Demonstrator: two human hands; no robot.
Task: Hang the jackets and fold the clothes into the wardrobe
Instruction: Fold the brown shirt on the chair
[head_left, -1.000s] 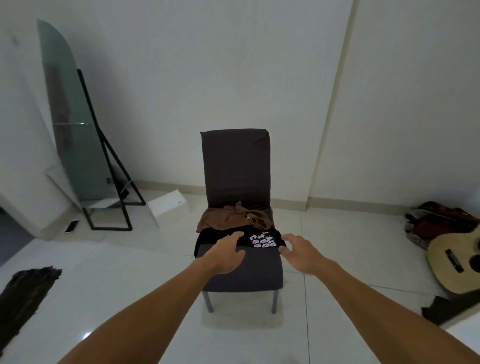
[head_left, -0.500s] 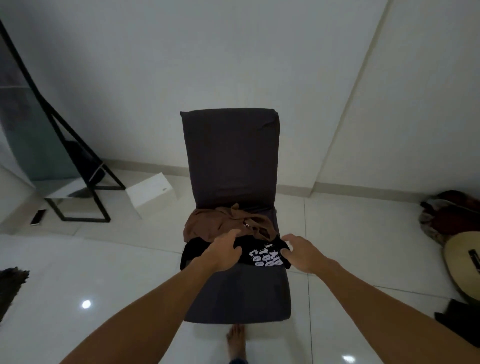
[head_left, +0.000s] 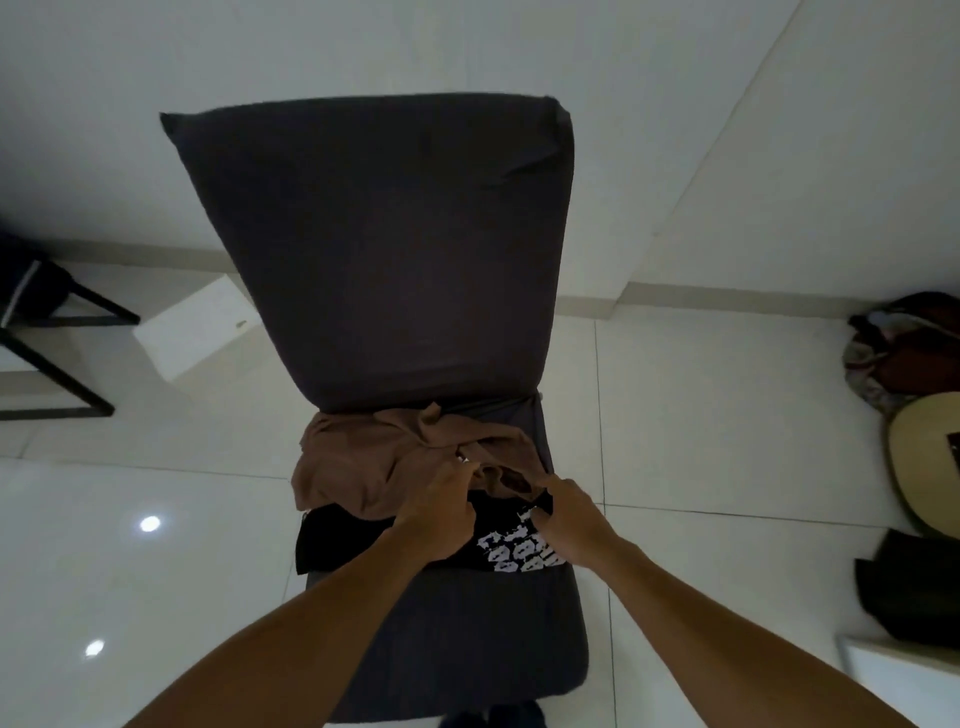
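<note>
Brown garment (head_left: 358, 467): crumpled heap at the back of the chair seat, against the foot of the backrest; bunched rather than folded, so probably dropped there to await sorting. Whether it is a jacket cannot be told.
Black printed garment (head_left: 511, 553): lies flat under the brown one, its front part showing, white lettering towards the right.
Left hand (head_left: 439, 512): fingers curled into the brown cloth at its front middle, gripping a fold; a fit hold for lifting the top item off the pile.
Right hand (head_left: 569, 514): just right of the left hand, the two close together; fingertips at the seam where brown cloth meets black. Whether it pinches cloth or only touches it cannot be told.
Position relative to hands: both garments lie directly under and ahead of the hands.
Chair (head_left: 374, 249): dark fabric cover, serving as the holding place.
Floor (head_left: 156, 597): pale glossy tile.
Surroundings: white box (head_left: 200, 332) left of the chair; guitar (head_left: 930, 467) at the right edge.
Wardrobe: not in view.
</note>
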